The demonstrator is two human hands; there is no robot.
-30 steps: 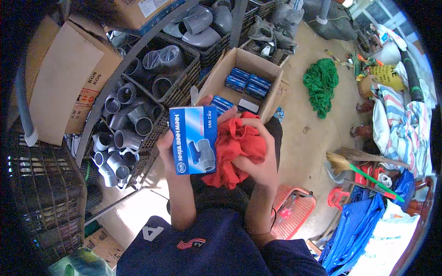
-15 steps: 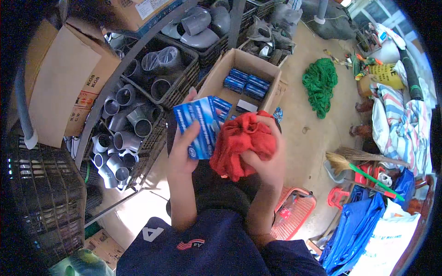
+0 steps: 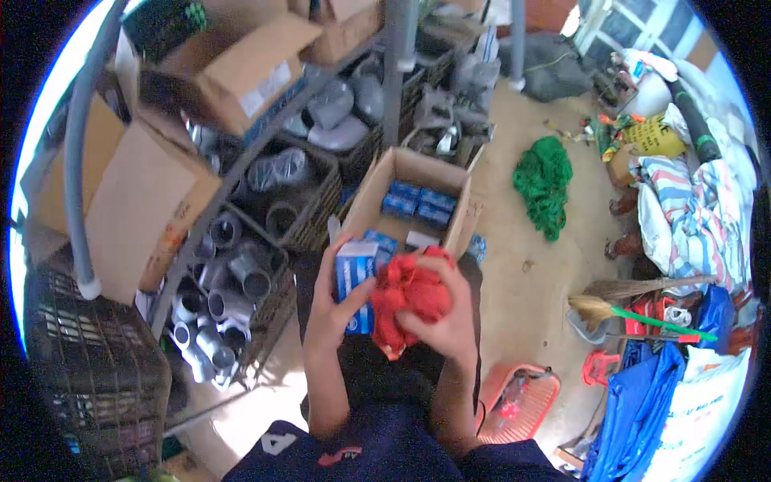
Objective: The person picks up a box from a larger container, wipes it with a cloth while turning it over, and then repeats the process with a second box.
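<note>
My left hand (image 3: 328, 309) grips a blue and white box (image 3: 353, 281), its thumb across the front and its fingers behind the left side. A crumpled red cloth (image 3: 405, 301) is bunched in my right hand (image 3: 448, 309), against the right side of the box. Just beyond both hands stands an open cardboard box (image 3: 418, 167). Several similar blue boxes (image 3: 419, 202) lie inside it, along with a small white-topped box (image 3: 422, 239).
Black crates of grey pipe fittings (image 3: 229, 305) stand on the left, below cardboard boxes (image 3: 144, 201). On the floor at right are a green net (image 3: 544, 189), a red basket (image 3: 522, 402), a broom (image 3: 594, 309) and blue sheeting (image 3: 634, 402).
The view has shifted, showing more of the upper left. The blue and white box has turned to a narrower face, and the red cloth now overlaps its right edge.
</note>
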